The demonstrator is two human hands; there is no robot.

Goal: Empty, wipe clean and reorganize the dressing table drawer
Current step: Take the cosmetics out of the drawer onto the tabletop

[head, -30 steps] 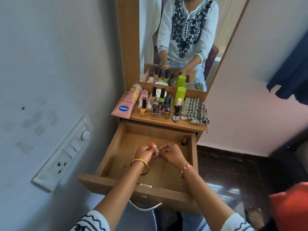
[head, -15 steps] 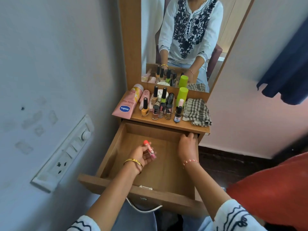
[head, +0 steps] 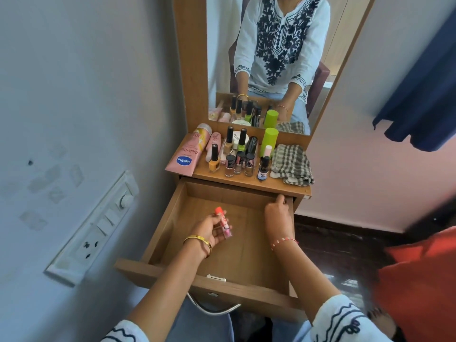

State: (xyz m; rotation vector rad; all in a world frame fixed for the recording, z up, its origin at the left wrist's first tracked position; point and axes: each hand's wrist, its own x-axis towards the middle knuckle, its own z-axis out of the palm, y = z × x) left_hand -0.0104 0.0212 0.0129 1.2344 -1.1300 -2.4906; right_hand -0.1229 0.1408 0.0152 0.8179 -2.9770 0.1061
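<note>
While your left hand [head: 209, 230] pinches the pink lip balm [head: 223, 222] above the drawer [head: 172, 218], keeping it clear, your right hand [head: 278, 213] curls into the two o'clock corner, probably on a last small item I cannot see.

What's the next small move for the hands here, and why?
Probably lift out whatever the right hand is reaching for in the drawer's back right corner; the item itself is hidden. The left hand already holds the lip balm stick, and everything else sits on the tabletop.
</note>
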